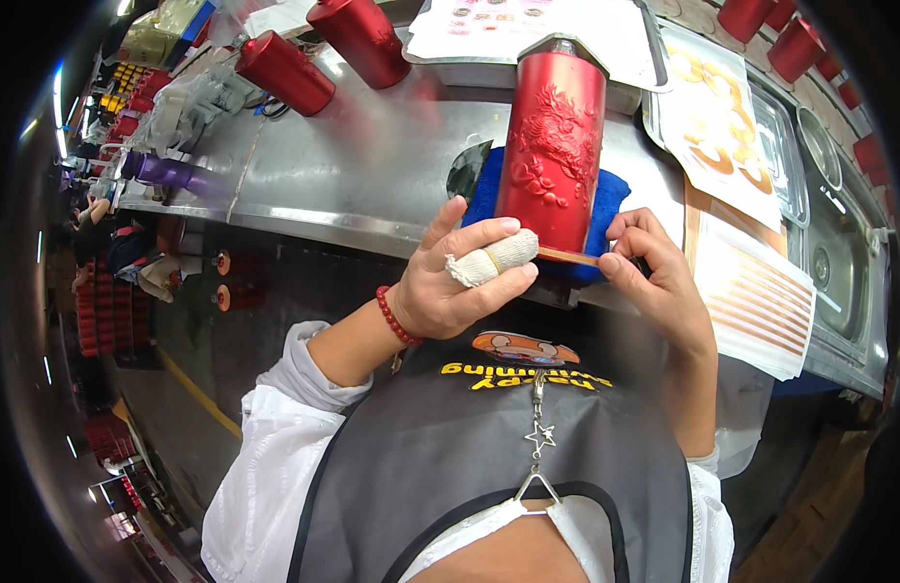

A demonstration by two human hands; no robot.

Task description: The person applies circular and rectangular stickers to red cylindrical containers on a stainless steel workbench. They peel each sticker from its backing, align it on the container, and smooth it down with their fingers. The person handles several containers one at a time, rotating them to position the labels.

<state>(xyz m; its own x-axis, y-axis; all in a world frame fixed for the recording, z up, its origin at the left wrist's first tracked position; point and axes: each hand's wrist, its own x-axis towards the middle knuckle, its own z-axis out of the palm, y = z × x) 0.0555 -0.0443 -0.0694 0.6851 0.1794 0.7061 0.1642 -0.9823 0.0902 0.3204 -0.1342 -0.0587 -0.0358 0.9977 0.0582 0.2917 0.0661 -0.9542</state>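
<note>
Head view, red bottle [552, 146], neck [562, 47] pointing forward, long axis running fore-and-aft

One wide fisheye view looks steeply down from the wearer's head, near above the dark grey cloth apron [430, 457] at bottom centre, and faces forward over the shiny grey metal bench [362, 165], the glossy red embossed cylinder [552, 146] at close range in upper centre. The squeezed left rim probably shows the room farther off.

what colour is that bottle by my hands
The bottle is shiny red with a raised design, seen in the head view.
</note>
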